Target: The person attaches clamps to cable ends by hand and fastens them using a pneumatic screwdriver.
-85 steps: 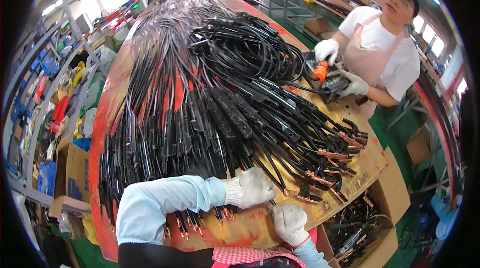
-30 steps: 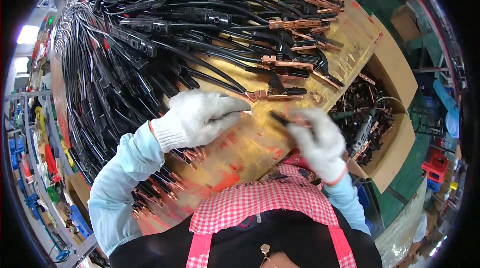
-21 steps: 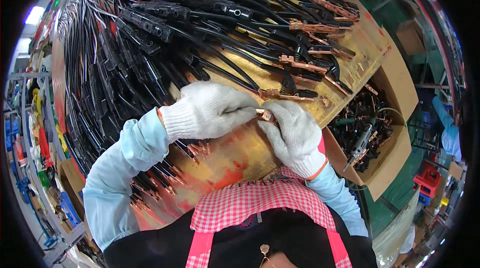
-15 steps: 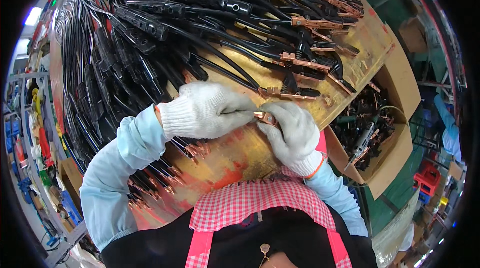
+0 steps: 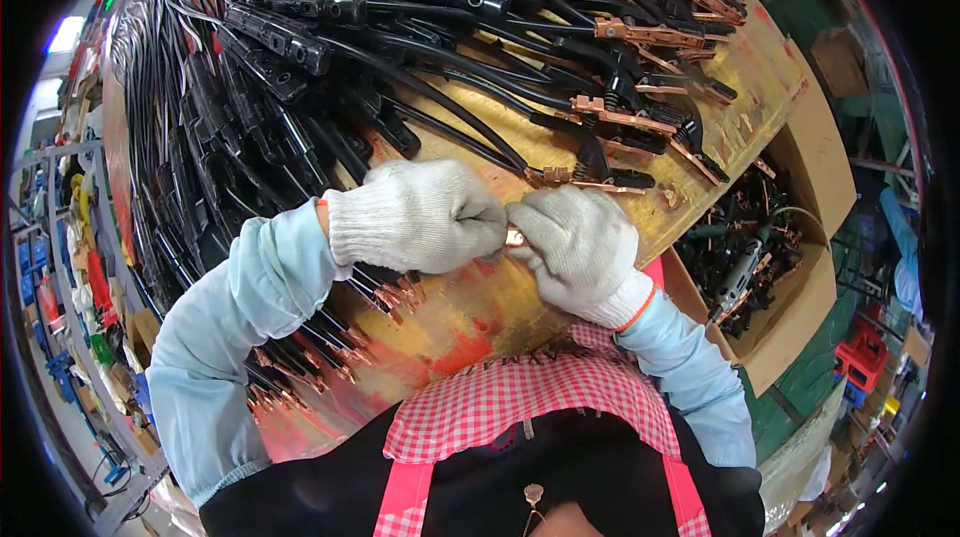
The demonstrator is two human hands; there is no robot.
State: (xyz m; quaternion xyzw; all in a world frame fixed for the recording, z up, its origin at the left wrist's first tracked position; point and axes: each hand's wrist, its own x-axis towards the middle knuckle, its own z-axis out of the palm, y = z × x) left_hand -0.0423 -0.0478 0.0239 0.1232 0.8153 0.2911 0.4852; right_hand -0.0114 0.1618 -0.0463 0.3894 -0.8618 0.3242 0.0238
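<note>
My two hands, in white knitted gloves, meet over the near part of the table. A small copper piece shows between them, mostly covered by fingers. My right hand is closed, with thumb and fingers pinching it. My left hand is closed in a fist against the same piece, and whatever lies inside its fingers is hidden. Just beyond them, black electrode holders with copper jaws lie in a row on thick black cables. Under my left wrist stick out black cables with bare copper ends.
The worn yellow and red table is heaped with black cables and handles at the left and back. An open cardboard box of black and copper parts adjoins the table's right edge. Farther right stands a red plastic stool.
My hands have drawn tighter together, and less of the copper piece shows. The right fingers have curled over it, and the left hand has closed into a fist. The view has shifted slightly.
</note>
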